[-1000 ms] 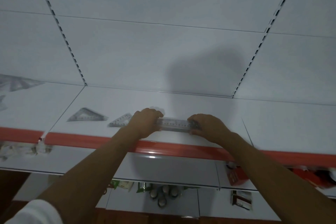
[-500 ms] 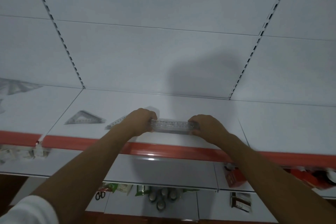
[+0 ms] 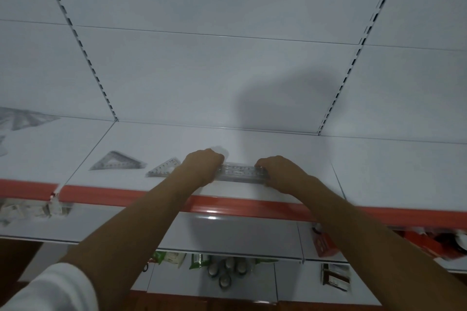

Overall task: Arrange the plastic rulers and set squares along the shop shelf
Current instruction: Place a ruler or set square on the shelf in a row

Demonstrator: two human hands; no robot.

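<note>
Clear plastic ruler [image 3: 240,172] flat at frame centre on white shelf [image 3: 290,156], left hand [image 3: 202,165] and right hand [image 3: 280,171] gripping its hidden ends, translucent triangular set squares [image 3: 164,168] to the left, blurred.

The light is dim, cool and flat, leaving the white back panel [image 3: 227,70] grey-blue. A broad soft shadow [image 3: 285,106] falls on that panel, right of centre. One small glare spot shines on the near grey shelf edge [image 3: 212,218] under the red strip. Wide-angle bending curves the slotted uprights outward. The far-left set squares [image 3: 22,118] are smeared and unfocused.
</note>
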